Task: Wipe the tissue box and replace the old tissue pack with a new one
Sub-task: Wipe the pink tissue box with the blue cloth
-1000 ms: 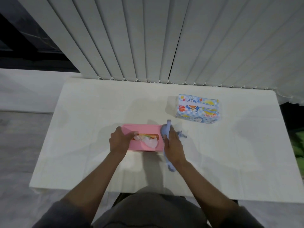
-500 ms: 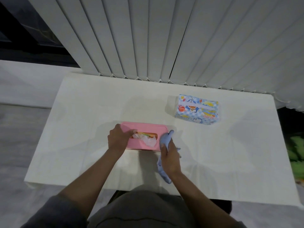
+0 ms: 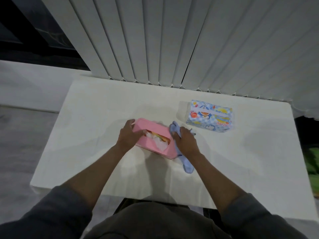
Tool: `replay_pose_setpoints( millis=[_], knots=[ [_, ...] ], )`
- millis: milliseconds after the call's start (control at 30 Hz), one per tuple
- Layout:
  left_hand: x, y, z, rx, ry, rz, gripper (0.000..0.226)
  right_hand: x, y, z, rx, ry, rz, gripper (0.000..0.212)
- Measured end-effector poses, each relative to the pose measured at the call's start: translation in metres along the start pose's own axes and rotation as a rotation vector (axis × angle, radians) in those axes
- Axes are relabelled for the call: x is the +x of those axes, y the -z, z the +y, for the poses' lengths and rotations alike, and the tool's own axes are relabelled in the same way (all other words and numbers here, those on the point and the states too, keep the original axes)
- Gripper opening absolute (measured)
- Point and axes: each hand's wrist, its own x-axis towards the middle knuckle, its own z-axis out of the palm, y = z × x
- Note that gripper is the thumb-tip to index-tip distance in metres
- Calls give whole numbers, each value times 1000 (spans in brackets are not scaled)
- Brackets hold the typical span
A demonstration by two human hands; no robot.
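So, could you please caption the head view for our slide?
Left hand steadies pink tissue box while right hand wipes it with blue cloth.

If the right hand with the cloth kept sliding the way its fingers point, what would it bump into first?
Probably the pink tissue box: the right hand points up-left, pressing the blue cloth against the box's right end. The new tissue pack sits off to the right.

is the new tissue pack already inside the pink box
No, the new tissue pack lies sealed on the table, apart from the pink box.
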Motion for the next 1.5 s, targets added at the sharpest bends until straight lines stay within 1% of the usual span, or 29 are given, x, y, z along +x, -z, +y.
replay_pose_setpoints(
  millis=[33,100,167,200,233,300,400,500,567,633,733,800,867,967,1067,1133,1233,1300,1400,1500],
  knots=[
    [0,0,1,-50,2,8,82,-5,-3,-2,19,-57,45,30],
    [-9,-7,0,-116,28,77,83,-19,-8,-9,85,-163,134,33],
    [-26,-20,-1,-172,41,172,71,-35,-13,-16,111,-253,202,36],
    [-37,-28,-3,-251,29,181,61,-44,-16,-19,98,-289,209,39],
    [-48,-36,-6,-358,8,153,55,-52,-17,-21,94,-317,200,40],
    [-64,-48,-12,-488,-23,63,60,-69,-20,-20,83,-330,125,39],
    [-66,-48,-20,-418,-46,-3,69,-90,-27,-12,41,-264,0,37],
    [-56,-38,-23,-346,-58,-104,70,-97,-38,-13,231,-136,22,46],
    [-50,-33,-23,-322,-55,-148,69,-84,-37,-17,252,-13,-34,50],
    [-47,-30,-23,-311,-45,-158,70,-57,-33,-21,264,102,-97,52],
    [-46,-30,-22,-299,-36,-149,69,-11,-25,-31,264,197,-140,51],
    [-45,-31,-21,-311,-35,-144,66,12,-24,-38,276,164,-181,46],
    [-46,-31,-20,-318,-38,-145,63,25,-27,-37,370,39,-229,36],
    [-44,-28,-19,-297,-38,-146,63,12,-37,-28,489,-90,-274,38],
    [-34,-24,-14,-231,-17,-152,69,-20,-43,-17,552,-139,-215,42],
    [-28,-24,-11,-179,2,-161,69,-41,-48,-13,519,-118,-160,44],
    [-24,-26,-6,-159,-24,-173,49,-71,-54,-13,468,37,-78,53],
    [-21,-25,-3,-162,-43,-184,45,-74,-54,-15,462,104,-44,54],
    [-16,-21,-1,-198,-29,-203,44,-49,-45,-25,447,101,-33,55],
    [-14,-18,0,-204,-13,-224,43,-2,-29,-40,459,78,-81,52]
  ],
)
